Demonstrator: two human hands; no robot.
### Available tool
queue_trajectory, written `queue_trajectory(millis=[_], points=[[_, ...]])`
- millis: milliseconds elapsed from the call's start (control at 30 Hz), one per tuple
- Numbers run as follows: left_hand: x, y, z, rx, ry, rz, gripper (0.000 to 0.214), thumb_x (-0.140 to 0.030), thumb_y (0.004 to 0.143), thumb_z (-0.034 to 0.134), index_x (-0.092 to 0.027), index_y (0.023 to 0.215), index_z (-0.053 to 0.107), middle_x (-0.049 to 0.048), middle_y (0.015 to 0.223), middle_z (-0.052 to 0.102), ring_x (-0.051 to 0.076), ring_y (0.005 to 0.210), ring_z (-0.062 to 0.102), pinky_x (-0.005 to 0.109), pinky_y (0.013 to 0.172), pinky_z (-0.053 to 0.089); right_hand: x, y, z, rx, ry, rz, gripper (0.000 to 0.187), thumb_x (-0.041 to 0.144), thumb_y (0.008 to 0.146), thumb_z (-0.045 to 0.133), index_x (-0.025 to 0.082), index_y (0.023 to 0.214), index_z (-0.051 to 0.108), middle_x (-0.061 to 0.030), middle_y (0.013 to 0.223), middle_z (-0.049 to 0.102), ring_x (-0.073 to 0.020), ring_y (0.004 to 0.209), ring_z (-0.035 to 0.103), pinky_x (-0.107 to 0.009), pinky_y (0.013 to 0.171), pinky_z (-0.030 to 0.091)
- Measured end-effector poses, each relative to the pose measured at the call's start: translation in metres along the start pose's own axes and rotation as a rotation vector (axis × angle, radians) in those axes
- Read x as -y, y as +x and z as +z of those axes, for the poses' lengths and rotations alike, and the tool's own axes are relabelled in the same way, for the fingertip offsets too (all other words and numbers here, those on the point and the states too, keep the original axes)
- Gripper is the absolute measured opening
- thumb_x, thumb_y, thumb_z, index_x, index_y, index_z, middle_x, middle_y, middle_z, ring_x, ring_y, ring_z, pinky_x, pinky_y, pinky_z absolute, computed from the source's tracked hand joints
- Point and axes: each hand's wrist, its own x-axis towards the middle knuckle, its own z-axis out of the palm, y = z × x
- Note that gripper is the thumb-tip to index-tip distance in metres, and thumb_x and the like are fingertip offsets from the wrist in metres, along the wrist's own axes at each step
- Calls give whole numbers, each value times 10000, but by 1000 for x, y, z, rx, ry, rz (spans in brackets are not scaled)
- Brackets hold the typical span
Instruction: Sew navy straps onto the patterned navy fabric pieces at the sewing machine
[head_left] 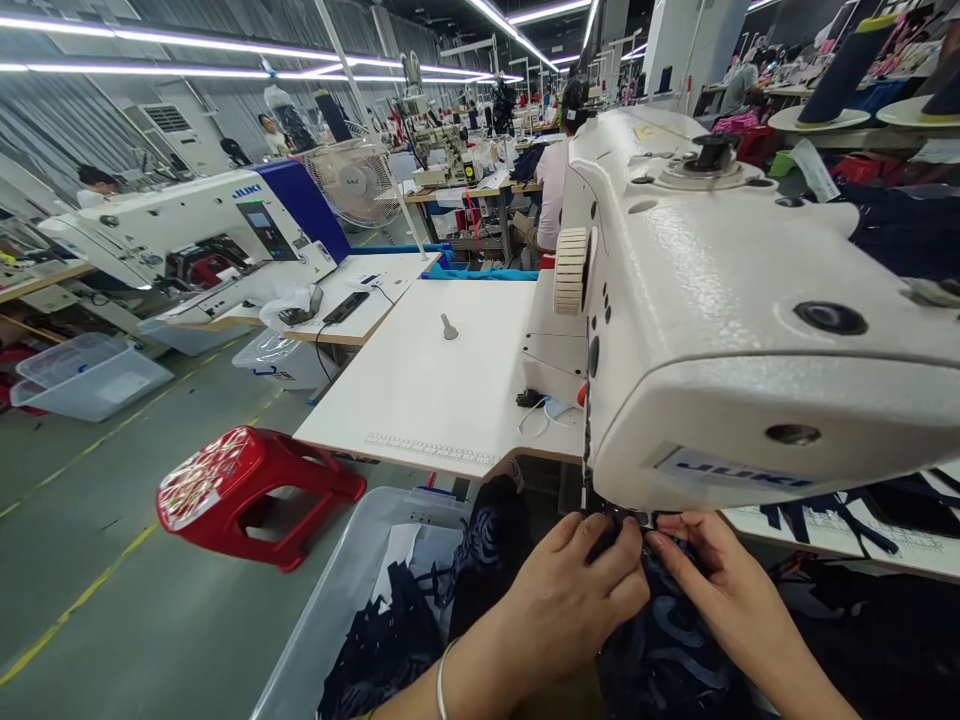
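A white sewing machine (720, 340) fills the right of the view, its needle area low at the front end. Dark navy patterned fabric (667, 640) hangs just beneath that end. My left hand (585, 590) grips the fabric's upper edge left of the needle area, fingers bent and pressed together. On the other side my right hand (712, 570) pinches the same edge between thumb and fingers. The machine head and my fingers hide the exact spot where cloth meets the needle.
A white table (420, 390) with a printed ruler extends left of the machine. Below it stands a clear plastic bin (330, 610) with dark cloth pieces (390, 630). A red stool (255, 490) is on the floor at left. Dark strips (832, 520) lie on the right-hand tabletop.
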Motion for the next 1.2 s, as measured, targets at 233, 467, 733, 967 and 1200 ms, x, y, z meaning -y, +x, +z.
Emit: queue_trajectory(millis=[233,467,733,967,1200], points=[[-4,-6,7,-128,-26,-29,205,-190,970,492,-185,1111,642,40,1319,566,200,1189,516,318,1021,395,15,4,-2,-23,-117,-194,105,363,921,569,276,945,623,-12,920,666,-177,881,659,-248,784,546],[-9,-8,16,-258,-58,-121,232,-158,952,515,-152,1146,641,60,1173,631,168,1144,546,282,959,407,26,5,-9,66,-257,-459,322,183,952,517,361,1201,615,-5,1007,629,-129,943,636,-197,816,534],[-12,-10,19,-255,-1,-148,289,-152,960,454,-165,1190,629,81,1288,588,167,1197,511,295,937,354,12,4,-21,150,-461,-774,393,142,980,447,248,1342,556,-63,1034,673,-165,921,614,-277,827,546],[-6,-8,9,-103,44,-68,271,-222,988,418,-209,1143,640,36,1453,471,187,1196,496,311,931,344,15,9,-16,47,-430,-762,250,165,964,467,248,1072,677,-54,926,659,-162,871,649,-248,750,572],[-4,-7,8,-72,59,-17,292,-186,987,420,-185,1201,618,60,1392,513,193,1252,469,294,972,341,10,5,-12,35,-304,-502,200,235,957,532,282,1150,554,-22,1026,640,-152,966,636,-237,847,542]])
